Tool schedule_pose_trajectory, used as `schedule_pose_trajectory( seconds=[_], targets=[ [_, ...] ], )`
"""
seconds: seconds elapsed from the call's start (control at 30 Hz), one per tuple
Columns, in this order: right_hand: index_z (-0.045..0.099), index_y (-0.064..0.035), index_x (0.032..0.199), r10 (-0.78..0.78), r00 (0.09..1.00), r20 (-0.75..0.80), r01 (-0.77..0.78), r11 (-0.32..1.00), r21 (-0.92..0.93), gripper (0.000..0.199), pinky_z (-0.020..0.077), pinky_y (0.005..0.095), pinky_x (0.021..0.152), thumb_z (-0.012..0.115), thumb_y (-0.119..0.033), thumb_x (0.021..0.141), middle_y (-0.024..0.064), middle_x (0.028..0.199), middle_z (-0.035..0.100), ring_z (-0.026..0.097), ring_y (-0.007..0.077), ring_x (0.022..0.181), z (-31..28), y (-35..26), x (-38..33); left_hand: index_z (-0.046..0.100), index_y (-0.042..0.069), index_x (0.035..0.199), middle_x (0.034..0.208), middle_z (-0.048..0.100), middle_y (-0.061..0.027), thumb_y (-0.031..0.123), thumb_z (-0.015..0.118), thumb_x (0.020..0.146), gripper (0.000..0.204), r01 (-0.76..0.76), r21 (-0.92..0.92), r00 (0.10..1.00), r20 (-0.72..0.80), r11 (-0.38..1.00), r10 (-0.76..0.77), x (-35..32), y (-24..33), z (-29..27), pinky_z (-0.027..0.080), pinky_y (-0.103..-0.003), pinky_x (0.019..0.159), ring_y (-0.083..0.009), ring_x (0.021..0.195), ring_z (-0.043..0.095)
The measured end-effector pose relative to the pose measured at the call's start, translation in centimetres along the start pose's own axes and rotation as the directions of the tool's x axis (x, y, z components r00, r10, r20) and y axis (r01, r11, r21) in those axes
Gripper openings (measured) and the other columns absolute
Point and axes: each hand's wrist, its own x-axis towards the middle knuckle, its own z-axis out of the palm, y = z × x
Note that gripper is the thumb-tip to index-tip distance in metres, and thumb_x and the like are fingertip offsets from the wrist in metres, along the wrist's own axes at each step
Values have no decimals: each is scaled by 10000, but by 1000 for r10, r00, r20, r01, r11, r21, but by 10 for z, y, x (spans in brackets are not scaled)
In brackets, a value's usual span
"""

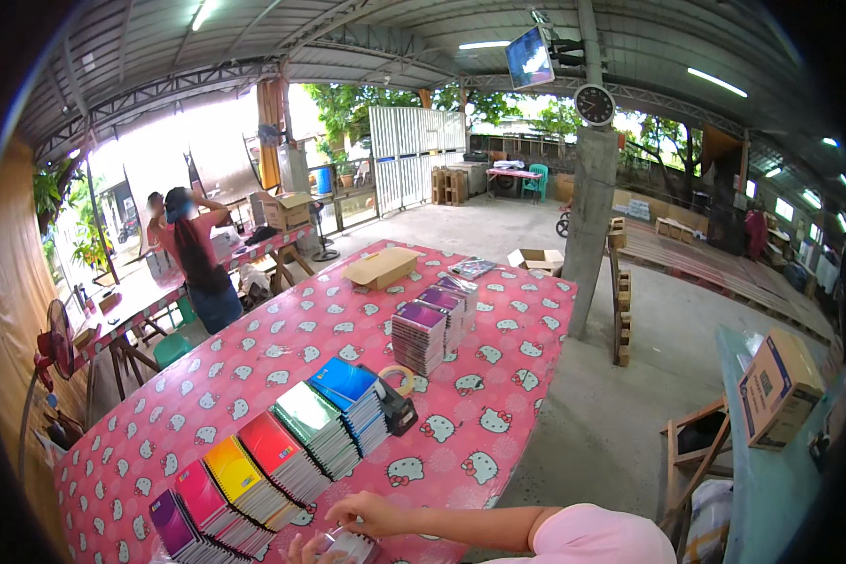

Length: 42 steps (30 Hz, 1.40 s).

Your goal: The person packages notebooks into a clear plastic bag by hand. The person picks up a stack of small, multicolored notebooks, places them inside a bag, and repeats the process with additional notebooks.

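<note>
At the bottom edge, my right hand (371, 513) bends its fingers down over a shiny, clear-wrapped bundle (357, 547), pinching at its top. My left hand (308, 551) is partly cut off by the frame and has its fingers against the bundle's left side. What lies inside the wrap is hard to make out. Just beyond my hands runs a row of spiral notebook stacks: purple (166, 519), magenta (200, 489), yellow (234, 467), red (271, 438), green (306, 410) and blue (342, 380). A black tape dispenser (400, 415) with a tan roll stands beside the blue stack.
More purple-topped notebook stacks (419, 324) and an open cardboard tray (383, 267) are on the pink patterned table (282, 352). A person (197, 249) stands at another table at left. A concrete pillar (592, 216) rises past the far right corner; a carton (778, 387) sits at right.
</note>
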Motion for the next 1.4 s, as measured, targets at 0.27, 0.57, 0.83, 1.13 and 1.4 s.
schedule_pose_trajectory(
  seconds=[0.27,0.57,0.83,1.13,1.4],
  targets=[
    [560,-83,1028,126,934,-335,-98,990,97,279,468,365,610,606,-120,756,132,732,601,607,225,685,1,4,16,646,141,698,800,631,-28,208,585,747,103,76,128,955,277,989,-109,-13,-2,12,182,-592,984,-214,856,564],
    [479,-61,1153,76,997,13,-72,865,497,432,465,308,698,613,-31,743,38,823,615,581,202,769,20,28,-31,635,125,791,786,621,-44,255,604,749,140,163,-71,929,347,984,-129,-3,17,-1,268,-536,921,-232,840,554],
    [401,-97,1269,-233,969,-83,243,960,139,654,406,349,839,626,25,667,54,896,591,515,233,927,44,22,-17,601,32,881,808,592,-144,197,582,735,221,97,165,933,329,981,-148,32,-41,9,410,-449,748,-332,812,546],
    [275,-143,1369,-152,988,-18,153,974,166,778,389,372,884,612,44,693,97,1041,575,510,257,971,56,39,-16,539,77,1124,1124,542,-147,375,615,706,520,-128,75,854,516,989,71,27,14,-17,328,-570,884,-310,1078,476],
    [248,-130,1385,-195,981,-3,191,959,210,808,357,364,906,640,11,692,89,1064,555,482,264,1009,44,19,-20,552,48,1103,1089,551,-157,155,590,751,371,60,-73,956,292,996,-36,-46,-58,0,371,-504,846,-333,981,503]
  ],
)
